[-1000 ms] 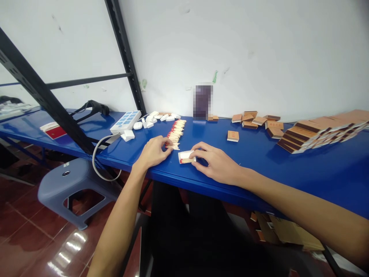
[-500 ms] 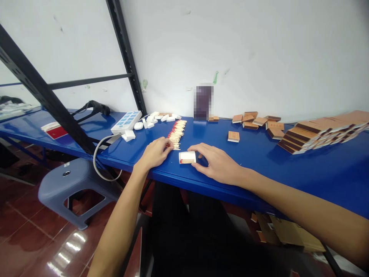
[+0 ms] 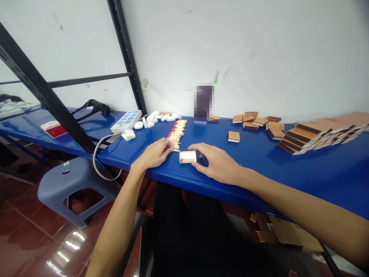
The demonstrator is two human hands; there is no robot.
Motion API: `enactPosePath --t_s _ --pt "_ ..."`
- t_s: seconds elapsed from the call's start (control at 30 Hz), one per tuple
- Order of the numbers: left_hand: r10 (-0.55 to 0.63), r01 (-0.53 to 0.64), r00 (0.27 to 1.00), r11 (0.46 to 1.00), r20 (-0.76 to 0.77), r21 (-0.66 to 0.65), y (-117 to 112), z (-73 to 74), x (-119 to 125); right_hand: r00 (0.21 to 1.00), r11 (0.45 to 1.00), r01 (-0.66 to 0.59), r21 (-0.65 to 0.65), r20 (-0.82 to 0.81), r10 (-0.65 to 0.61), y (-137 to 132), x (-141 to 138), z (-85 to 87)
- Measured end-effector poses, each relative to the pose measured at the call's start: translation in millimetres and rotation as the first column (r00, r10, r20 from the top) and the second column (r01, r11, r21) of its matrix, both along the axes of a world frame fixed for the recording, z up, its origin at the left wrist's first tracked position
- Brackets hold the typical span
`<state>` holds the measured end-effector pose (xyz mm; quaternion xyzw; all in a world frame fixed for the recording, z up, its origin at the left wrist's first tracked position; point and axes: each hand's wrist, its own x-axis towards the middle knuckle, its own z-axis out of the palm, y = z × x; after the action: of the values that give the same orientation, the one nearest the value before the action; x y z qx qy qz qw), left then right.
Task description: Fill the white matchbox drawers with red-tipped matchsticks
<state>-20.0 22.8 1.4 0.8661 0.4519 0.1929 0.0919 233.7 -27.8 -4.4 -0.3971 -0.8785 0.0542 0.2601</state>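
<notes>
A small white matchbox tray (image 3: 188, 155) lies on the blue table, with a few red-tipped matches (image 3: 188, 160) along its near side. My right hand (image 3: 215, 161) curls around the tray's right end, thumb at the near corner and index finger by the far edge. To the left, my left hand (image 3: 155, 152) is pinched at the near end of a long row of loose matches (image 3: 176, 132). Its fingertips touch the matches there; how many they hold is hidden. The row's red heads point left.
Stacked brown matchboxes (image 3: 319, 130) stand at the right, with loose ones (image 3: 259, 121) near the wall and a single matchbox (image 3: 233, 136) closer. White trays (image 3: 155, 117) and a power strip (image 3: 127, 122) lie at left. A black post (image 3: 57, 92) and grey stool (image 3: 69, 181) stand left.
Hardly anything differs. My left hand stays pinched by the match row, and my right hand stays around the tray; the view has shifted very slightly.
</notes>
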Motion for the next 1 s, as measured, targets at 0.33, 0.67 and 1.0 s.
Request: enactPosePath --t_s 0.33,0.67,1.0 --pt "-0.037 0.033 0.983 0.999 0.178 0.028 -20 19.2 8 0.995 0.995 0.092 -0.034 -0.025 -0.093 0 -2 2.0" --pt "-0.121 0.123 0.990 0.992 0.072 -0.027 -31 9.8 43 0.994 0.995 0.092 -0.033 -0.052 -0.093 0 -1 0.3" --pt "-0.095 0.095 0.994 0.995 0.048 -0.007 -31 7.3 45 0.995 0.996 0.086 -0.035 -0.057 -0.088 0 0 -0.1"
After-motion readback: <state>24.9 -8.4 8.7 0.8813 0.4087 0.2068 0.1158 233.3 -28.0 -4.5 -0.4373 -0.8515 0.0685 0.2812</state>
